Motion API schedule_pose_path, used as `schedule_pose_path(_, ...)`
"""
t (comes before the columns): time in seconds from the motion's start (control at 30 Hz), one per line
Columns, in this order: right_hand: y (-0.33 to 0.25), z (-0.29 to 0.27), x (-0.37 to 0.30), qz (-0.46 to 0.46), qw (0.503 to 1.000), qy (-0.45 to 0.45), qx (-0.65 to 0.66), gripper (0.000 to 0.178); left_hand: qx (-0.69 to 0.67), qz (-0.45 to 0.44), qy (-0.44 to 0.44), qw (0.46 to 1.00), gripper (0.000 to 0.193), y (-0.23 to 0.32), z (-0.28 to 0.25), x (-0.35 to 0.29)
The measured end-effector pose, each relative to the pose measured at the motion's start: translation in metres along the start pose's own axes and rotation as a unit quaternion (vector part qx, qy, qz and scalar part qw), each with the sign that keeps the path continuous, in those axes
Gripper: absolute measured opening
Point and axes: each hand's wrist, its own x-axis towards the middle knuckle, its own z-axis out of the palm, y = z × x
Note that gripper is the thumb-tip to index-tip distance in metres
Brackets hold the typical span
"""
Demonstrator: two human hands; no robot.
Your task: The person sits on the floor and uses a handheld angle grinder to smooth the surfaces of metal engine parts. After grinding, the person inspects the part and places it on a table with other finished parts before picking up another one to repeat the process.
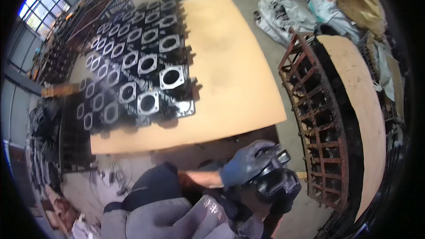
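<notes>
My left hand (245,163), in a blue-grey work glove, is closed over the upper left side of a glossy black metal casting (275,181) in front of my body. A small bright machined face shows at the top of the casting. My right hand (285,201), dark and shadowed, appears to grip the same casting from its lower right; its fingers are hard to make out. Beyond my hands, rows of black castings (148,102) with silver square flanges and round bores stand on a tan sheet (230,71).
To the right stands a rusty metal crate (325,144) holding dark parts, with a tan board (361,115) beside it. White sacks (285,13) and a yellowish bag (361,4) lie at the far right. More parts (53,57) are stacked at left; cables (113,177) lie on the floor.
</notes>
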Motion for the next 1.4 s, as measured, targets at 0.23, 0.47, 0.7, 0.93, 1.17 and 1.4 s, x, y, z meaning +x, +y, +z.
schedule_pose_path(0.23,0.049,-0.096,0.077,0.127,0.984,-0.084,0.087,0.019,-0.035,-0.077,0.024,0.996,0.032,-0.023,0.133,0.086)
schedule_pose_path(0.47,0.105,-0.168,0.165,0.131,0.975,-0.116,0.134,0.021,-0.147,-0.127,0.079,0.978,0.038,-0.027,0.195,0.159)
schedule_pose_path(0.7,0.143,-0.176,0.279,0.084,0.955,-0.244,0.146,0.022,-0.165,-0.150,0.194,0.955,0.037,0.001,0.211,0.219)
schedule_pose_path(0.93,0.129,-0.127,0.404,0.005,0.907,-0.407,0.110,0.024,-0.221,-0.064,0.314,0.921,0.045,0.009,0.183,0.288)
schedule_pose_path(1.17,0.093,-0.093,0.521,-0.175,0.884,-0.433,0.028,0.037,-0.191,-0.035,0.348,0.917,0.046,0.033,0.138,0.373)
schedule_pose_path(1.4,0.056,-0.026,0.635,-0.033,0.884,-0.434,0.173,0.032,-0.213,0.022,0.421,0.881,0.049,0.047,0.082,0.462)
